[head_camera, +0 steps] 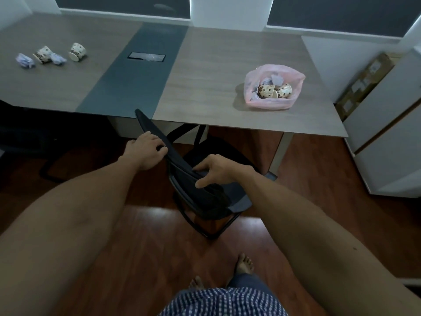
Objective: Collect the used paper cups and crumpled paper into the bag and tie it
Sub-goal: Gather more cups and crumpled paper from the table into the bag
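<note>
Both hands on the black mesh office chair (200, 179), not on any rubbish: left hand (145, 151) curled over the top edge of the chair back, fingers wrapped down its far side; right hand (216, 171) draped on the same edge lower down, fingers loosely bent, thumb hanging free. Chair standing between body and long grey wood-look counter (216, 53), blocking the approach. Beyond it, up and to the right, a translucent pink plastic bag (274, 87), mouth open, already holding spotted paper cups and pale paper balls. Far off to the upper left, well apart from the bag: two cream paper cups with brown spots (60, 53) lying on their sides, with two bluish crumpled paper wads (25, 60) lying beside them. Leftovers strung in a short row along the counter's length. Left hand clearly nearer those; right hand nearer the bag. Probably chair aside first, then a long reach left.
</note>
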